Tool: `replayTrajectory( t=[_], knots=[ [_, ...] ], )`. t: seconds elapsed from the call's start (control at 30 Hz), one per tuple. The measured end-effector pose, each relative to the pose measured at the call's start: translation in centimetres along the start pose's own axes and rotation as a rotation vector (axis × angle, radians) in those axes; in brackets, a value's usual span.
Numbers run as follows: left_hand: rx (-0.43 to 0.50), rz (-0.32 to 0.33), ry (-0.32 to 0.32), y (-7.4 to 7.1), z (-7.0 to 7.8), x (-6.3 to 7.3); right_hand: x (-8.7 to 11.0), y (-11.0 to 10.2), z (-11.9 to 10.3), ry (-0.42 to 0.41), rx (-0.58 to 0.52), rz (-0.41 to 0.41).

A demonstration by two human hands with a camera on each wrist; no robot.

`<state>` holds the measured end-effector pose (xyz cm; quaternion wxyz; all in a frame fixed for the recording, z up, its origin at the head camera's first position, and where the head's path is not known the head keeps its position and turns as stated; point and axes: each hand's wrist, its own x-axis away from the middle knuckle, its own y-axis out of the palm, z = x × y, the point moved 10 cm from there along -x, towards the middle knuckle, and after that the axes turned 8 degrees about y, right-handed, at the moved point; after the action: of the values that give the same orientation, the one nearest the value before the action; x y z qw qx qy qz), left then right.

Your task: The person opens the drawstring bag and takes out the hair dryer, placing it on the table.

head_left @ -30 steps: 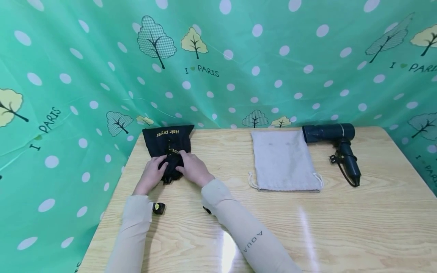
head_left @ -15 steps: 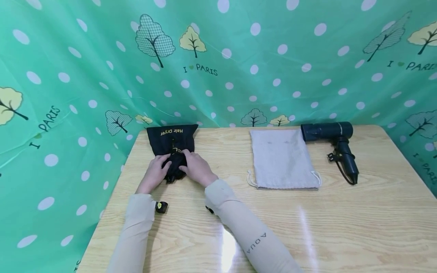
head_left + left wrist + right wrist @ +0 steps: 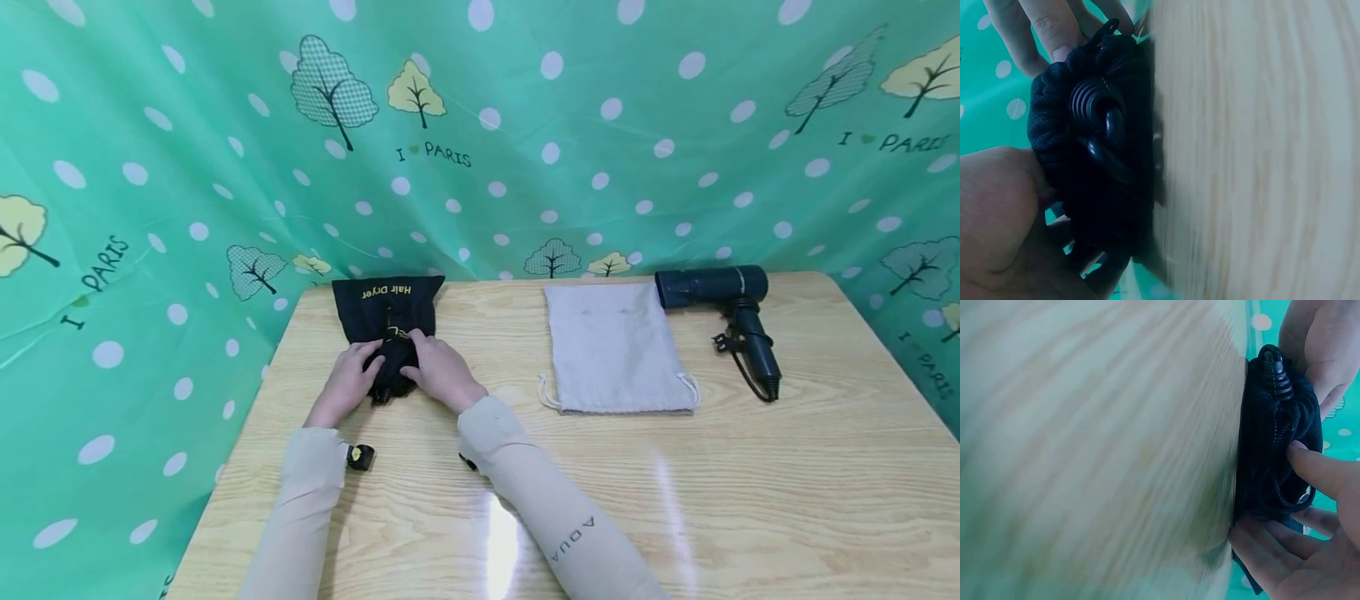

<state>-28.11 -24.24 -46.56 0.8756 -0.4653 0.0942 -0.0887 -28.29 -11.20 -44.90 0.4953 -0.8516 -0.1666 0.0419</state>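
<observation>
A black drawstring bag (image 3: 386, 308) with "Hair Dryer" in gold letters lies at the table's back left, its gathered mouth toward the person. My left hand (image 3: 347, 379) grips the bag's left side, and my right hand (image 3: 444, 371) grips the right side, thumbs on the cloth near the mouth. In the left wrist view, a ribbed black cord sleeve (image 3: 1088, 106) and a loop of cord show in the puckered opening. The right wrist view has that same cord sleeve (image 3: 1280, 381) sticking out at the bag's end. The rest of what is inside is hidden.
A flat grey drawstring bag (image 3: 615, 350) lies right of the middle. Beside it, a dark hair dryer (image 3: 708, 286) rests with its cord wrapped round the handle. A green printed curtain (image 3: 480, 167) hangs behind the wooden table (image 3: 750, 483).
Both hands and the black bag have slid a little to the right along the table. The head view has shifted slightly. The grey bag and hair dryer stay where they were on the table.
</observation>
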Motion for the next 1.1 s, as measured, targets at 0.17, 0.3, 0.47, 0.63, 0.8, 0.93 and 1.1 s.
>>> replayTrajectory(
  t=[0.17, 0.3, 0.47, 0.63, 0.8, 0.93, 1.1],
  knots=[
    [0.008, -0.015, -0.002, 0.6, 0.1, -0.2, 0.3, -0.4, 0.5, -0.005, 0.007, 0.009],
    [0.010, -0.023, 0.007, 0.8, 0.4, -0.4, 0.4, -0.7, 0.8, -0.001, 0.020, 0.020],
    [0.010, -0.021, 0.012, 1.0, 0.9, -0.4, 0.7, -1.0, 1.1, -0.015, 0.034, 0.039],
    [0.008, -0.023, 0.029, 1.4, 1.7, -0.5, 1.2, -1.4, 1.7, -0.003, 0.040, 0.057],
    [-0.007, -0.031, 0.031, 1.8, 2.3, -0.3, 1.6, -1.6, 2.2, 0.012, 0.033, 0.050],
    [-0.008, -0.043, 0.021, 2.2, 2.6, -0.1, 1.9, -1.8, 2.5, 0.020, 0.039, 0.040],
    [-0.016, -0.038, 0.042, 2.6, 3.4, -0.3, 2.3, -2.5, 3.2, 0.027, 0.038, 0.039]
  ],
)
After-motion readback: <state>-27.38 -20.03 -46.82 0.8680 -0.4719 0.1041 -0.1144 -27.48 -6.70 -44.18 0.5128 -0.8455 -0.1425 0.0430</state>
